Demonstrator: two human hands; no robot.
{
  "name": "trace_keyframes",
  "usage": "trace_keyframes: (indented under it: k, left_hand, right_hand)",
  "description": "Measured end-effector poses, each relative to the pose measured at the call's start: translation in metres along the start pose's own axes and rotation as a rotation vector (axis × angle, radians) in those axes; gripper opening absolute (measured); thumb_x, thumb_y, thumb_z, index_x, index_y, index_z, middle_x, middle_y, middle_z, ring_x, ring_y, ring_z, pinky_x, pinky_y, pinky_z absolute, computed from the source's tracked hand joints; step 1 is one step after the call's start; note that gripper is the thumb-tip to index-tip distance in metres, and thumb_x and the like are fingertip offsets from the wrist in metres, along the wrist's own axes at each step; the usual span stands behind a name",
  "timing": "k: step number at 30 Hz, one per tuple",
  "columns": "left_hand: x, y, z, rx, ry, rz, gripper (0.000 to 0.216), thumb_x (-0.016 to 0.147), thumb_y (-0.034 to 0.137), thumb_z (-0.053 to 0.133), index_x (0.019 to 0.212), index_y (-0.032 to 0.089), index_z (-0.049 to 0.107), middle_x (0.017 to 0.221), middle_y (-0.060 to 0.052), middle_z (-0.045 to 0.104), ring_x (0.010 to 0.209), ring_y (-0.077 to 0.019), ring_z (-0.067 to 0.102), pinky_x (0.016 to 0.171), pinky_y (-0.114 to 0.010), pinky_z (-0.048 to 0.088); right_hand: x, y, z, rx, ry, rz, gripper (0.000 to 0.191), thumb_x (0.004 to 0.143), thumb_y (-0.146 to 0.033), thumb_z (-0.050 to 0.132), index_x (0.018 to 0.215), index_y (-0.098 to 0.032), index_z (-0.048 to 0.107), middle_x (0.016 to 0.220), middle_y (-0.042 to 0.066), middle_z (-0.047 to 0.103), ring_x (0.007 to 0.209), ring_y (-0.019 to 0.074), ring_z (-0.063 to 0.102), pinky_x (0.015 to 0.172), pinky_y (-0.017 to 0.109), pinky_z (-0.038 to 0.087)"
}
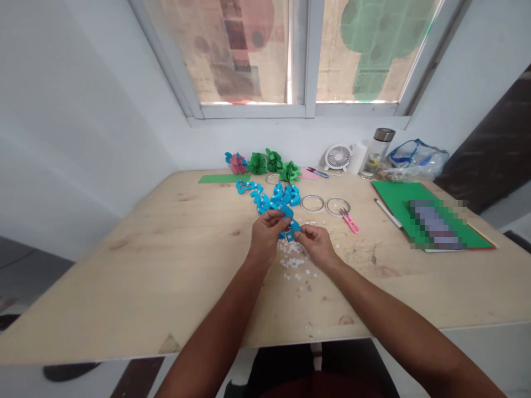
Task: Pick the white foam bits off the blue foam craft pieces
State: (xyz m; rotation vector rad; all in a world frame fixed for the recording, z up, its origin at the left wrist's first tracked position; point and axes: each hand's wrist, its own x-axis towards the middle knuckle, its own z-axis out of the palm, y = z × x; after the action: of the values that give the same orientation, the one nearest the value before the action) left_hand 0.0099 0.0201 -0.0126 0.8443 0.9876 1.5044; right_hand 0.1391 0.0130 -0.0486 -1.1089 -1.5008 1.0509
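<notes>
My left hand (265, 235) and my right hand (315, 243) meet over the middle of the wooden table (124, 276). Both pinch the near end of a chain of blue paper cut-outs (267, 199) that trails away from me toward the window. My fingers are closed on the blue paper piece (290, 228) between them. Small white paper scraps (294, 262) lie scattered on the table just under and in front of my hands.
Green paper flowers (271, 163) and a pink one (237, 163) sit at the back. Two tape rings (312, 203), pink scissors (350, 222), green paper sheets (398, 202), a pen (388, 213), a small fan (337, 157), a jar (376, 152) and a plastic bag (415, 160) lie to the right.
</notes>
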Motion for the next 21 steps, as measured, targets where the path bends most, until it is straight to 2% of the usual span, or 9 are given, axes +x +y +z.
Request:
trace_keyframes:
  k: [11,18,21]
  left_hand:
    - [0.0006,-0.0020,-0.0017,0.011,-0.015,-0.004,0.027,0.048,0.021,0.079,0.066,0.015,0.060,0.059,0.002,0.063,0.053,-0.0100,0.056,0.057,-0.023,0.044]
    - [0.0044,-0.0044,-0.0057,-0.091,-0.124,-0.114,0.027,0.049,0.021,0.080,0.068,0.014,0.061,0.062,0.002,0.061,0.055,-0.0100,0.057,0.061,-0.025,0.045]
    - [0.0046,-0.0055,-0.0054,-0.064,-0.121,-0.112,0.027,0.051,0.022,0.079,0.070,0.014,0.062,0.064,0.001,0.062,0.057,-0.0103,0.057,0.062,-0.025,0.046]
  right_hand:
    - [-0.0013,-0.0083,-0.0022,0.123,-0.038,0.016,0.036,0.075,-0.050,0.058,0.062,-0.017,0.061,0.057,0.001,0.057,0.063,0.0159,0.055,0.053,0.024,0.039]
    - [-0.0003,-0.0073,-0.0011,0.171,-0.024,0.024,0.034,0.074,-0.048,0.060,0.065,-0.016,0.064,0.060,0.002,0.062,0.057,0.0134,0.054,0.054,0.024,0.041]
    - [0.0001,-0.0052,-0.0014,0.144,-0.001,0.017,0.032,0.075,-0.046,0.060,0.066,-0.015,0.066,0.059,0.002,0.061,0.056,0.0133,0.054,0.053,0.024,0.041]
